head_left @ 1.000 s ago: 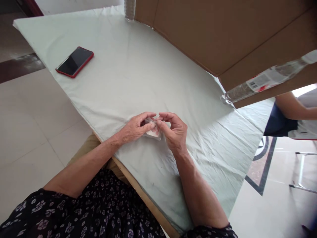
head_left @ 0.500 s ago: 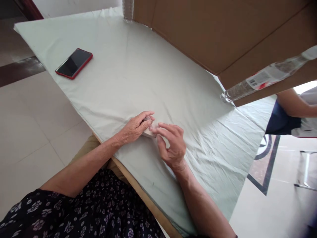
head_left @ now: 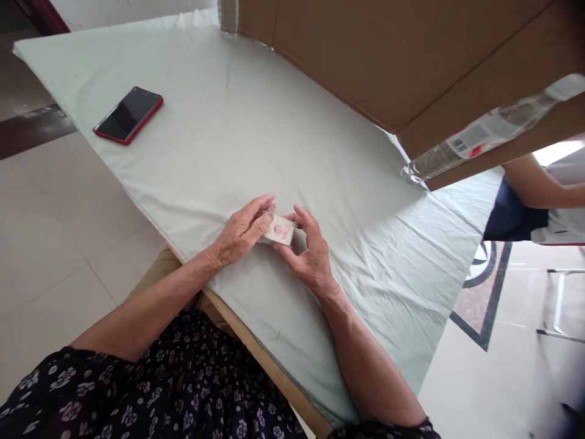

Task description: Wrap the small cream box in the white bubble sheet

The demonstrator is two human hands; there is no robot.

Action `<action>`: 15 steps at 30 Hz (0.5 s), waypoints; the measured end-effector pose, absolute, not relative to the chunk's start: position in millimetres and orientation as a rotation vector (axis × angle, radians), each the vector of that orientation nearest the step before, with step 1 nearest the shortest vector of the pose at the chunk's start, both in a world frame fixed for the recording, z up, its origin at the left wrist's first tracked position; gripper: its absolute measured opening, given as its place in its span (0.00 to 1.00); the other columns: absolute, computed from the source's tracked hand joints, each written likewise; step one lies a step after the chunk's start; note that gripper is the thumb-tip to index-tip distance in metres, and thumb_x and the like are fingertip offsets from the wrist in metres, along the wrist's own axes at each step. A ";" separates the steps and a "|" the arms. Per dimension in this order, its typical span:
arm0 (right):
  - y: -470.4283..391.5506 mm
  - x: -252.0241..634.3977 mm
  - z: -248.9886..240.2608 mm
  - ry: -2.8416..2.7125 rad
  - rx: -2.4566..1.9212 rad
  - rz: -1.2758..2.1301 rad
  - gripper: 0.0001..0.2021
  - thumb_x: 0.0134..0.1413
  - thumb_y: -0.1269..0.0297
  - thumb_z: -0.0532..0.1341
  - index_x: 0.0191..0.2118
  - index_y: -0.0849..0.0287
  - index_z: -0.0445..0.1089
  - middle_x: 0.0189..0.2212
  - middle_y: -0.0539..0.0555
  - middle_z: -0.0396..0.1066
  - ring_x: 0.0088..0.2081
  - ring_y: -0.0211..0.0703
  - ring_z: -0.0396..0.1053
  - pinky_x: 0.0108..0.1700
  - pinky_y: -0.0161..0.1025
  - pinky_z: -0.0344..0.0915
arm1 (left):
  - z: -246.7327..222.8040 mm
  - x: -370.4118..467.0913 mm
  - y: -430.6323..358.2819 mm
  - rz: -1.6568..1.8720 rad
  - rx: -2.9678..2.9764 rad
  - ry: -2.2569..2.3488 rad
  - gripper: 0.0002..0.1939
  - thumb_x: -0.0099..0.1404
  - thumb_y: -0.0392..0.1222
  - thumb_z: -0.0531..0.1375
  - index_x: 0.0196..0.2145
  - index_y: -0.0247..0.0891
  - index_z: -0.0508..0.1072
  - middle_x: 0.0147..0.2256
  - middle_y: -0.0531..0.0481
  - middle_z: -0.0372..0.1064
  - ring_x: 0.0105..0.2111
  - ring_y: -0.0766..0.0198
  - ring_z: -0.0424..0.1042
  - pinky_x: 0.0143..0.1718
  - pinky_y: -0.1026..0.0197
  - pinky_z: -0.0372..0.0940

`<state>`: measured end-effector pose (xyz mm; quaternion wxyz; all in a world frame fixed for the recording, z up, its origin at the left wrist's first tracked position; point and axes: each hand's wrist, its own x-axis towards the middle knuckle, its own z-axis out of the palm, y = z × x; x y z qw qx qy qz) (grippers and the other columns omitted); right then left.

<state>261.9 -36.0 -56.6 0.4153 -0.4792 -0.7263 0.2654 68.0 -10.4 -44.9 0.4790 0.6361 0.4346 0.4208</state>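
Between my hands is a small pale pack (head_left: 281, 230), box-shaped, with a red printed figure and red marks on its top face. It could be a deck of cards, but I cannot tell for sure. My left hand (head_left: 241, 233) is closed around its left end, the thumb lying on top and the fingers partly hidden behind. Curved about the right side, my right hand (head_left: 311, 253) touches it with the thumb at the near edge and fingers at the far edge. The pack is low over the pale green tablecloth (head_left: 196, 152).
A phone (head_left: 128, 114) in a red case lies at the left of the table. At the upper right stands a large cardboard sheet (head_left: 388, 55) with a clear plastic bottle (head_left: 484, 139) along it. Another person's arm (head_left: 539, 183) shows at the right edge.
My right hand has moved from hovering over the pack with raised fingers to gripping its right side. The pack's printed face now shows more fully. The view has shifted slightly.
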 end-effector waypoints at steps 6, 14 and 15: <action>-28.4 270.4 -60.8 -1.785 -1.254 0.803 0.38 0.56 0.56 0.68 0.69 0.45 0.54 0.62 0.58 0.67 0.62 0.54 0.67 0.66 0.57 0.61 | -50.4 66.0 -8.6 1.142 1.708 1.239 0.27 0.76 0.50 0.49 0.67 0.38 0.60 0.60 0.38 0.69 0.61 0.53 0.66 0.65 0.46 0.58; -27.8 287.3 -65.4 -1.451 -1.236 0.901 0.33 0.62 0.43 0.60 0.68 0.47 0.55 0.65 0.61 0.63 0.63 0.55 0.67 0.65 0.61 0.61 | -53.7 64.8 -7.5 1.124 1.758 1.348 0.25 0.76 0.47 0.47 0.66 0.38 0.61 0.57 0.39 0.71 0.59 0.54 0.68 0.64 0.47 0.59; -27.0 288.9 -66.1 -1.415 -1.237 0.905 0.33 0.62 0.43 0.60 0.68 0.47 0.55 0.64 0.61 0.64 0.62 0.54 0.68 0.65 0.60 0.62 | -55.0 64.6 -6.9 1.113 1.775 1.359 0.25 0.76 0.46 0.47 0.66 0.37 0.61 0.57 0.39 0.71 0.59 0.54 0.68 0.64 0.47 0.59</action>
